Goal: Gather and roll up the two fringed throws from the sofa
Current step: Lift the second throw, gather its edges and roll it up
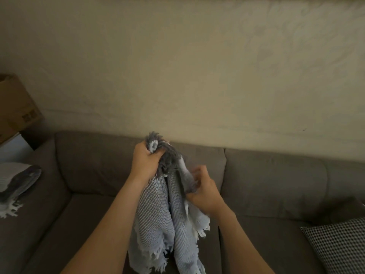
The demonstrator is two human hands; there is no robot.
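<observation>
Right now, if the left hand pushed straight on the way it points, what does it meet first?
Past the throw it grips, the left hand aims at the top edge of the sofa backrest; probably that first, else the wall behind. Depth unclear.

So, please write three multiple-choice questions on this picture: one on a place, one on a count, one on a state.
1. Where does the second throw lie? A at the sofa's left end; B on the floor; C on a table.
2. How many hands grip the held throw? A none; B one; C two.
3. The held throw is: A spread flat; B bunched, hanging; C rolled tight.
Answers: 1A, it rests at the left edge; 2C, left hand and right hand both hold it; 3B, it hangs from them.
</observation>
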